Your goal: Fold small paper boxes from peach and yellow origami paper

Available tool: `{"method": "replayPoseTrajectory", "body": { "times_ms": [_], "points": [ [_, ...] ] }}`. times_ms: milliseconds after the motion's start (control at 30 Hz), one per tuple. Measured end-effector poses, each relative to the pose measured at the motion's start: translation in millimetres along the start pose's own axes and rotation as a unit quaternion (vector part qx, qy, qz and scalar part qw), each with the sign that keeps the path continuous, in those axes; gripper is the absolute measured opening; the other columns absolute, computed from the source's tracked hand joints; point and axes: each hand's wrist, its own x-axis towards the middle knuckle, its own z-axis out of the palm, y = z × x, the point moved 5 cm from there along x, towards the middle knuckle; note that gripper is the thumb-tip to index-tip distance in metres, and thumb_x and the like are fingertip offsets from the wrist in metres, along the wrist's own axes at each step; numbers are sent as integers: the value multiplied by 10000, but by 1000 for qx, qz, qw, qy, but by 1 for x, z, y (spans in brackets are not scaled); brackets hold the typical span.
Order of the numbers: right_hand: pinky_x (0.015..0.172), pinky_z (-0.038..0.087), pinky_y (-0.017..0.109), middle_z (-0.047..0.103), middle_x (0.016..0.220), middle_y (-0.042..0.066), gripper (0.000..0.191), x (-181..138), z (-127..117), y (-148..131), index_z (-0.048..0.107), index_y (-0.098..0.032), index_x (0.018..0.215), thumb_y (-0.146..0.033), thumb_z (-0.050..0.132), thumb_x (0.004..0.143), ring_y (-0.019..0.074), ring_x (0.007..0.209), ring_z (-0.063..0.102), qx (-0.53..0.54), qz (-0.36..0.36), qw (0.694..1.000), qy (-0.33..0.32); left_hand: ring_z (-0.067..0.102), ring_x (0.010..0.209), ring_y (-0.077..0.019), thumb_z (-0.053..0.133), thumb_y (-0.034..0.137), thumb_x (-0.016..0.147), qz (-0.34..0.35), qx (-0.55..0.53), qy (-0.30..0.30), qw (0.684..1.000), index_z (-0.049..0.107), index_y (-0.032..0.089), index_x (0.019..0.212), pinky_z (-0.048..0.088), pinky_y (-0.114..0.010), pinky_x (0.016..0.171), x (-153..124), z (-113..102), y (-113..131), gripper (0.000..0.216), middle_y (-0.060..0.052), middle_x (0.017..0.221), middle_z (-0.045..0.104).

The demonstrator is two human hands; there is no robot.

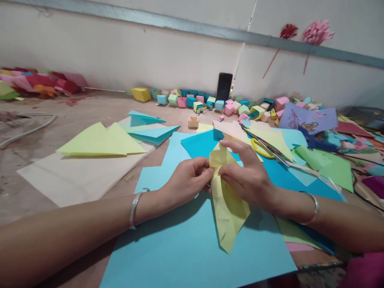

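A folded piece of yellow paper point(229, 210) is held up between both hands, its long creased end pointing down toward me. My left hand point(190, 180) pinches its left edge between thumb and fingers. On the upper right side, my right hand point(249, 174) grips the same paper, its index finger bent over the top and its thumb pressed on the face. Beneath lies a large light-blue sheet point(180, 248), and a darker blue paper point(196, 145) sits just beyond the hands.
Folded yellow papers point(96, 140) and blue folded papers point(156, 132) lie at left on a white sheet point(75, 180). Scissors with yellow handles point(261, 148) rest at right among paper pieces. Small paper boxes point(190, 102) and a phone point(224, 86) line the wall.
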Motion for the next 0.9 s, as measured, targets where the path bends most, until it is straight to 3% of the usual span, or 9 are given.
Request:
{"method": "replayPoseTrajectory", "body": {
  "times_ms": [333,500,667,767,900],
  "points": [
    [895,506,511,514,1309,175,130,-2,-1,3,621,-177,803,-96,536,859,313,1225,494,7,42,999,-29,676,691,-143,610,286,825,2,-51,-15,999,599,160,892,585,-268,635,3,1,-4,143,-14,754,680],
    [901,507,509,508,1320,155,135,-2,-1,3,625,-184,785,-99,548,856,305,1216,498,1,32,999,-23,664,685,-144,591,263,824,4,-8,-30,1000,581,162,919,571,-264,622,4,1,-4,139,-19,782,676],
    [953,475,515,521,1321,117,154,-2,-3,0,632,-198,756,-72,581,830,298,1195,511,-35,-2,999,7,569,508,-107,541,273,857,14,77,-32,996,607,168,874,456,-204,445,2,-2,-1,125,22,648,604],
    [953,473,495,538,1320,107,166,-2,-2,-1,638,-200,749,-65,588,830,292,1189,519,-30,-9,999,11,511,476,-88,580,269,827,35,120,-14,992,625,171,797,400,-191,413,2,-6,1,112,21,649,597],
    [936,460,453,653,1195,38,161,-5,0,-4,646,-229,772,-94,614,852,251,1149,553,-42,-42,998,10,570,581,-110,608,338,829,25,57,-27,998,620,158,845,488,-214,492,4,-6,0,181,-3,751,606]
  ]
}}
